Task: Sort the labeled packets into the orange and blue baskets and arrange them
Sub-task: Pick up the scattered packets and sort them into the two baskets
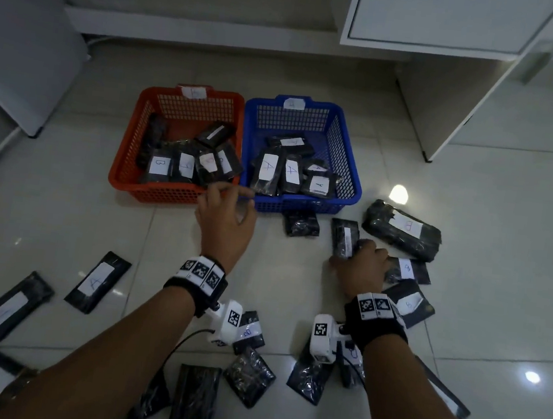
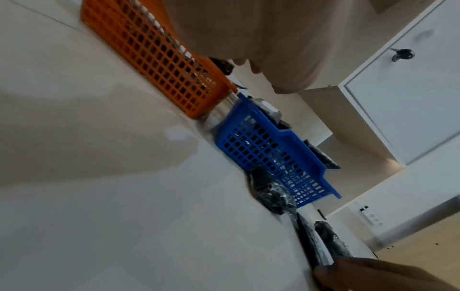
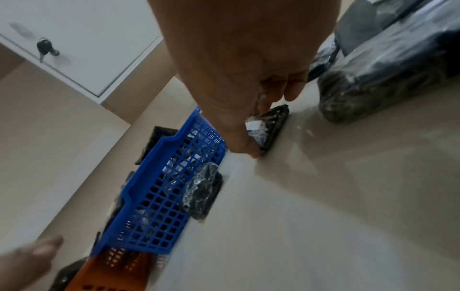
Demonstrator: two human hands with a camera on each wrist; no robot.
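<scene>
Right hand (image 1: pixel 363 265) pinching black packet (image 1: pixel 344 238), left hand (image 1: pixel 227 219) relaxed, empty — orange basket (image 1: pixel 124 171) packets "B", blue basket (image 1: pixel 350 183) "A".

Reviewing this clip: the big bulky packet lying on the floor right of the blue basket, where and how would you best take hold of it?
Probably across its short width near the middle, coming from above. The big packet lies flat on the tiles, long and thick, label up, so fingers can wrap both long edges there. The right hand is nearest but grips a slimmer packet.

Dim, blurry, glare spots on tiles (image 1: pixel 399 193)

Glossy tiles (image 1: pixel 474 211), plastic mesh baskets (image 1: pixel 173 194)
</scene>
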